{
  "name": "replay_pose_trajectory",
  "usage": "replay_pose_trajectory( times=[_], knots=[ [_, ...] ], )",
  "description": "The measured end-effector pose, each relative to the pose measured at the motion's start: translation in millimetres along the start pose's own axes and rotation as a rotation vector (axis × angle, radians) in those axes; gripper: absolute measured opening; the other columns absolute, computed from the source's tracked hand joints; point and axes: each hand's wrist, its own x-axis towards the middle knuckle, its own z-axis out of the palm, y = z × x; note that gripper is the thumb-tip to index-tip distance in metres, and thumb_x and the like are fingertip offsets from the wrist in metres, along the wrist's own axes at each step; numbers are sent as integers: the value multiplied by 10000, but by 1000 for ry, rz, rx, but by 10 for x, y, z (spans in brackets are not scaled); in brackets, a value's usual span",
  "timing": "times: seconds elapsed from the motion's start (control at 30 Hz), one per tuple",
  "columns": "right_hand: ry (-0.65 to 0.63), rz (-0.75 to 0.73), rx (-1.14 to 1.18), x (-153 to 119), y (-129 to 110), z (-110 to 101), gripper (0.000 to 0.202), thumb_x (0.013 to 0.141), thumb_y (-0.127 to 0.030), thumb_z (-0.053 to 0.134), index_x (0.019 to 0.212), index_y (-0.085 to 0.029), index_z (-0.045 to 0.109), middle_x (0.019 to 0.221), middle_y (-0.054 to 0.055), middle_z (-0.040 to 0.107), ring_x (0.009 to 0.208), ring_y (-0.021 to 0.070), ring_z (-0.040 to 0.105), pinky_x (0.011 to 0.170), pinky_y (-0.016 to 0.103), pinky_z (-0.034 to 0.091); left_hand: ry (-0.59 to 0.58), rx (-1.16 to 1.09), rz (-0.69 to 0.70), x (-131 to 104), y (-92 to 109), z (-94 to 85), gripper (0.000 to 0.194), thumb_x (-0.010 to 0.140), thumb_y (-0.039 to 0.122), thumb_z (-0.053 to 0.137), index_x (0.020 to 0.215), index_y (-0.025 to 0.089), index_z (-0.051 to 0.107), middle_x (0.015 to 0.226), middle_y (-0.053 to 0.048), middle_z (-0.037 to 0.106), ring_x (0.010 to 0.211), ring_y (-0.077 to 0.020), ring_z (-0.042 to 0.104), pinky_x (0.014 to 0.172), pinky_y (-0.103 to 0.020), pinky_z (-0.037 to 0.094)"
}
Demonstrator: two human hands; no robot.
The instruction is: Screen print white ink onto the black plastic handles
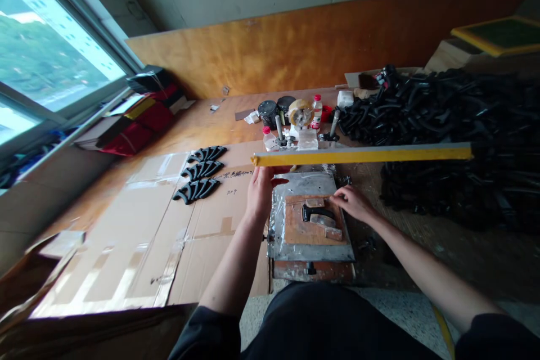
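the black curved handle lies on the wooden board, just left of the right grip and apart from it. that grip's fingertips bunch near the board's far right corner; whether they pinch anything, i cannot tell. the left grip, farther from the handle, meets the yellow bar's left end; whether clamped, i cannot tell.
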Motion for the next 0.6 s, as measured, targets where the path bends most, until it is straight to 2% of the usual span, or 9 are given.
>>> replay_pose_trajectory(
  times=[0.1,0.2,0.23,0.3,0.37,0.4,0.47,0.53,0.6],
  knots=[
    [-117,-87,-196,-180,-354,351,141,863,-306,619,834,-168,623,954,111,659,941,240,590,813,335,440,45,-26,-136,-221,-264,11,567,877,612,470,1235,176,522,986,-99,694,782,-157,665,615,-238,512],
    [-132,12,-240,-313,-765,437,95,901,-235,563,906,-149,605,897,127,669,887,244,605,766,330,447,-159,7,-646,-685,-730,26,675,798,671,553,1203,131,549,1014,-174,705,752,-207,680,556,-265,511],
    [-127,-2,-210,-358,-897,438,102,912,-240,551,926,-153,602,895,122,671,881,239,606,762,326,448,-175,-21,-758,-832,-880,33,669,789,676,561,1199,147,554,1059,-175,698,796,-222,685,574,-280,522],
    [-124,-134,-103,-429,-1079,428,101,921,-256,549,928,-172,604,908,99,669,900,222,603,782,314,452,-149,-107,-872,-1033,-1110,17,603,783,668,571,1100,155,592,1027,-147,701,820,-214,681,610,-283,526],
    [-100,-286,18,-449,-1028,371,98,921,-275,556,930,-199,617,943,70,666,949,204,596,839,313,451,-48,-103,-851,-1068,-1227,-99,537,764,643,599,975,149,604,863,-90,696,704,-160,653,563,-233,479],
    [-40,-301,57,-443,-876,304,104,922,-280,552,948,-209,625,972,65,664,978,201,590,872,322,446,6,-33,-817,-1027,-1251,-214,527,748,639,609,938,147,600,770,-60,675,619,-134,618,520,-212,438],
    [199,-151,44,-438,-318,71,155,921,-276,528,1015,-214,635,1055,89,652,1058,224,561,950,377,421,97,198,-708,-874,-1273,-567,535,747,652,577,945,156,591,636,-8,626,492,-107,532,461,-195,364],
    [498,255,-85,-511,468,-260,237,909,-274,491,1066,-172,637,1064,145,633,1073,273,541,971,441,404,151,471,-616,-705,-1317,-1038,512,809,664,445,875,169,561,501,20,549,410,-124,464,429,-219,331],
    [629,666,-227,-697,1267,-588,325,891,-303,481,1111,-125,639,1111,204,603,1131,332,500,994,508,366,132,778,-594,-594,-1420,-1518,479,886,603,308,786,188,527,465,8,523,403,-155,478,426,-251,353]
  ],
)
